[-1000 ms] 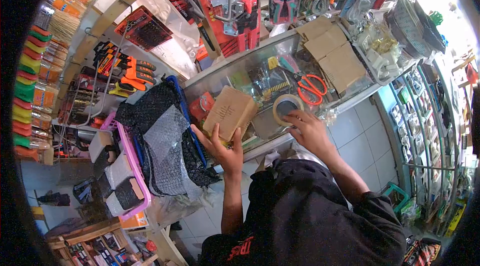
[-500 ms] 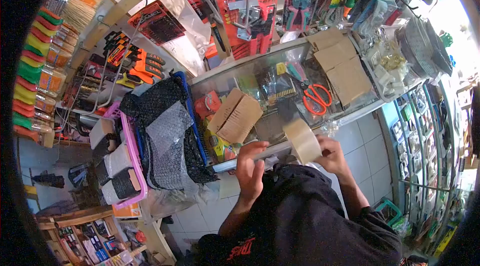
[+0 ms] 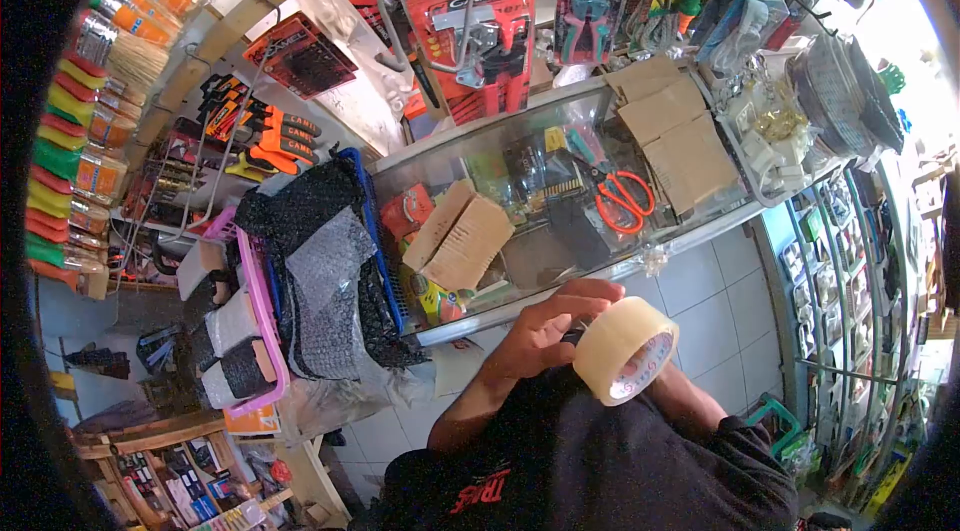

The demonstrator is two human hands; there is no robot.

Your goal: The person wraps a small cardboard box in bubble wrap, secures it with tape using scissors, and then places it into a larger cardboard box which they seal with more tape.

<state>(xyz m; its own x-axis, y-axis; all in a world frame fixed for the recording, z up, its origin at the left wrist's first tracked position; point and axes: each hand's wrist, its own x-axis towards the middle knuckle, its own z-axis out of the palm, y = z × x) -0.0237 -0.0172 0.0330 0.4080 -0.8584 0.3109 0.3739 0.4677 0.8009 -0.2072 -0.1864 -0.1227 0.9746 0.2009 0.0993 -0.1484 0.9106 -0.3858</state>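
A wide roll of clear packing tape (image 3: 592,359) is held up in front of my dark shirt, tilted so its printed cardboard core shows. My right hand (image 3: 662,379) holds it from the far side, its fingers mostly hidden behind the roll. At the roll's left side is my left hand (image 3: 545,329), fingers bent and apart, with the fingertips right by the tape's upper edge. Beyond the hands, orange-handled scissors (image 3: 625,203) lie on the glass counter (image 3: 520,146), alongside a folded piece of cardboard (image 3: 460,236).
A blue basket (image 3: 375,221) with black bubble wrap (image 3: 330,261) stands at the counter's left end, beside a pink basket (image 3: 262,316) of boxes. Flat cardboard (image 3: 685,151) lies at the right. Packaged tools (image 3: 475,41) hang on hooks above the far side. Shelves (image 3: 850,291) line the right.
The tape roll has come down toward my body and turned so its core faces me. My left hand has moved right, up to the roll; my right hand is now mostly behind it.
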